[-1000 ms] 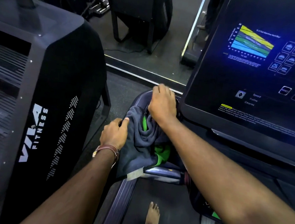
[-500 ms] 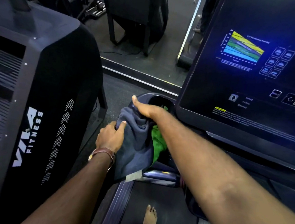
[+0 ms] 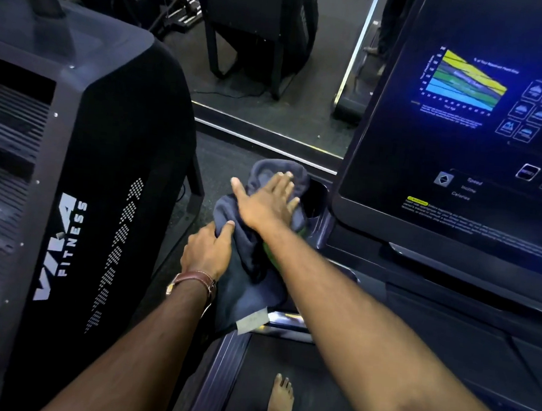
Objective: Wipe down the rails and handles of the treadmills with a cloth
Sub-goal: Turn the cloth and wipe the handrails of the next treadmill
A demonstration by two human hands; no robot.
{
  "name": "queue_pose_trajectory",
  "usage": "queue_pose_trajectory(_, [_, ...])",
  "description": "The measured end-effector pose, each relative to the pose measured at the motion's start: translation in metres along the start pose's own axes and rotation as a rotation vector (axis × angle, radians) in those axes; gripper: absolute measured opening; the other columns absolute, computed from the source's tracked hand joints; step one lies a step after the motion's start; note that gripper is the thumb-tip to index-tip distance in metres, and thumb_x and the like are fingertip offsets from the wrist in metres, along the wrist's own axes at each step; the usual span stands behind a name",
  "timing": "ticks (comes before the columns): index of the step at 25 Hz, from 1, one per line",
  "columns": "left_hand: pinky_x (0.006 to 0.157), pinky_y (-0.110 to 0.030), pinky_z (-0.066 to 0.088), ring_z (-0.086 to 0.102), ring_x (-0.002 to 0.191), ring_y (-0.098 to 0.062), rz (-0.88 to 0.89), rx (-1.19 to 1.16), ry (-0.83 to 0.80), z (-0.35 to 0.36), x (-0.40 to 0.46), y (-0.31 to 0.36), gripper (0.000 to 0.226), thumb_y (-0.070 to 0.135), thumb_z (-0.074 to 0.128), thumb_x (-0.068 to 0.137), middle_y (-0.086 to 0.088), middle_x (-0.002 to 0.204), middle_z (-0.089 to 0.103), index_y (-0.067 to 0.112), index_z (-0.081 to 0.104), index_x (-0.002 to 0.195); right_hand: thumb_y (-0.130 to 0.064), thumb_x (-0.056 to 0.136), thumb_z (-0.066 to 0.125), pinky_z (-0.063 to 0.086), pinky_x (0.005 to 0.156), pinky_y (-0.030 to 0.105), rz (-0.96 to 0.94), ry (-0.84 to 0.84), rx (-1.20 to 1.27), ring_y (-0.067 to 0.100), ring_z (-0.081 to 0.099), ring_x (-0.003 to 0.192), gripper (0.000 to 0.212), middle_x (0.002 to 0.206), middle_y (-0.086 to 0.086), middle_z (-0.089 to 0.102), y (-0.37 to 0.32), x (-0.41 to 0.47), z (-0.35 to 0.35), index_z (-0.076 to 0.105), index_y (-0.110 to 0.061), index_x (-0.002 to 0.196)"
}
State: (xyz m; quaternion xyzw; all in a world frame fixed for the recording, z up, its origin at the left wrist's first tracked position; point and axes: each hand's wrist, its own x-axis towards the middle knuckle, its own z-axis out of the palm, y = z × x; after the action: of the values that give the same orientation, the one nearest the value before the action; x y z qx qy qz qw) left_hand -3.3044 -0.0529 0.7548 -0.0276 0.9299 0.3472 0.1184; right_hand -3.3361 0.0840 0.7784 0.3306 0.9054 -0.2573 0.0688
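Cloth spread over the treadmill's left handle

Right hand (image 3: 268,202) has flattened, fingers apart, on the grey-blue cloth (image 3: 247,281); left hand (image 3: 207,252) pinches its edge, wiping underway.

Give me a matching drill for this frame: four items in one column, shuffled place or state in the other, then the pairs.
Items:
1. right hand
2. left hand
3. brown leather wrist strap
4. lit blue treadmill console screen

Place or state:
A. upper right of the view, showing a coloured chart
B. laid flat with its fingers spread on top of the dark grey cloth
C. around the left wrist
D. gripping the cloth's left edge

Pairs: 1-B, 2-D, 3-C, 4-A
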Motion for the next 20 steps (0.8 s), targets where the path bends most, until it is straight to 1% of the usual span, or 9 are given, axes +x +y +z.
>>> queue_pose_trajectory(3, [0.078, -0.037, 0.04, 0.057, 0.104, -0.039, 0.001, -0.013, 0.007, 0.001, 0.0, 0.0, 0.058, 0.065, 0.037, 0.081, -0.018, 0.114, 0.064, 0.022, 0.061, 0.11, -0.086, 0.08, 0.021, -0.006, 0.119, 0.05, 0.196, -0.065, 0.027, 0.03, -0.004, 0.15, 0.119, 0.161, 0.022, -0.002, 0.024, 0.003, -0.019, -0.004, 0.006, 0.15])
queue_pose_trajectory(5, [0.081, -0.038, 0.043, 0.057, 0.105, -0.04, -0.003, 0.022, 0.012, 0.002, 0.002, 0.0, 0.061, 0.065, 0.036, 0.08, -0.019, 0.114, 0.063, 0.02, 0.061, 0.111, -0.078, 0.086, 0.023, -0.005, 0.119, 0.052, 0.133, -0.089, 0.002, 0.031, -0.004, 0.15, 0.109, 0.161, 0.022, -0.003, 0.009, 0.002, -0.02, -0.004, 0.005, 0.151])
queue_pose_trajectory(8, [0.083, -0.04, 0.044, 0.056, 0.106, -0.041, 0.012, 0.023, 0.008, 0.0, 0.002, 0.001, 0.056, 0.056, 0.035, 0.081, -0.021, 0.115, 0.063, 0.016, 0.062, 0.111, -0.065, 0.095, 0.019, -0.004, 0.119, 0.054, -0.171, -0.019, -0.207, 0.033, -0.004, 0.149, 0.088, 0.162, 0.018, -0.006, 0.002, -0.031, 0.007, 0.003, -0.001, 0.153])
queue_pose_trajectory(10, [0.081, -0.038, 0.042, 0.056, 0.105, -0.04, 0.036, -0.005, -0.007, -0.003, 0.002, 0.001, 0.051, 0.048, 0.032, 0.077, -0.019, 0.116, 0.063, 0.018, 0.064, 0.104, -0.059, 0.098, 0.012, -0.007, 0.119, 0.051, -0.462, 0.051, -0.407, 0.028, -0.006, 0.15, 0.077, 0.163, 0.01, -0.001, 0.038, -0.064, 0.017, 0.009, -0.007, 0.154])
queue_pose_trajectory(12, [0.086, -0.036, 0.042, 0.056, 0.109, -0.036, 0.089, 0.001, -0.045, -0.006, 0.001, -0.001, 0.051, 0.045, 0.03, 0.077, -0.013, 0.12, 0.064, 0.021, 0.066, 0.104, -0.057, 0.099, 0.013, -0.007, 0.119, 0.05, -0.634, 0.046, -0.513, 0.019, -0.002, 0.151, 0.071, 0.164, 0.001, 0.002, 0.076, -0.072, 0.008, 0.01, -0.014, 0.155])
queue_pose_trajectory(14, [0.093, -0.035, 0.042, 0.056, 0.111, -0.034, 0.103, -0.017, -0.062, -0.008, -0.003, 0.0, 0.047, 0.044, 0.035, 0.081, -0.011, 0.12, 0.065, 0.02, 0.066, 0.108, -0.054, 0.101, 0.016, -0.003, 0.118, 0.055, -0.593, 0.047, -0.547, 0.017, 0.003, 0.151, 0.065, 0.164, -0.006, 0.003, 0.076, -0.06, -0.003, 0.01, -0.019, 0.156])
queue_pose_trajectory(17, [0.086, -0.041, 0.047, 0.058, 0.102, -0.04, 0.133, 0.002, 0.014, -0.01, -0.01, 0.0, 0.036, 0.038, 0.043, 0.09, -0.02, 0.109, 0.066, 0.011, 0.066, 0.099, -0.048, 0.103, 0.016, -0.003, 0.118, 0.057, -0.358, 0.003, -0.4, 0.026, -0.003, 0.15, 0.064, 0.164, -0.001, 0.0, 0.03, -0.046, 0.002, 0.008, -0.014, 0.155])
queue_pose_trajectory(18, [0.083, -0.042, 0.047, 0.058, 0.1, -0.041, 0.172, 0.04, 0.046, -0.01, -0.015, -0.001, 0.033, 0.034, 0.044, 0.092, -0.022, 0.108, 0.066, 0.009, 0.065, 0.098, -0.046, 0.103, 0.017, -0.002, 0.119, 0.055, -0.355, 0.026, -0.41, 0.03, -0.003, 0.15, 0.063, 0.164, 0.004, 0.001, 0.026, -0.047, 0.009, 0.008, -0.01, 0.155])
queue_pose_trajectory(20, [0.083, -0.042, 0.046, 0.058, 0.102, -0.041, 0.282, 0.126, 0.057, -0.011, -0.026, -0.006, 0.032, 0.032, 0.044, 0.094, -0.021, 0.113, 0.065, 0.008, 0.06, 0.109, -0.036, 0.105, 0.022, 0.001, 0.12, 0.052, -0.448, 0.036, -0.468, 0.034, 0.002, 0.149, 0.059, 0.164, 0.009, 0.004, 0.044, -0.058, 0.009, 0.008, -0.007, 0.154])
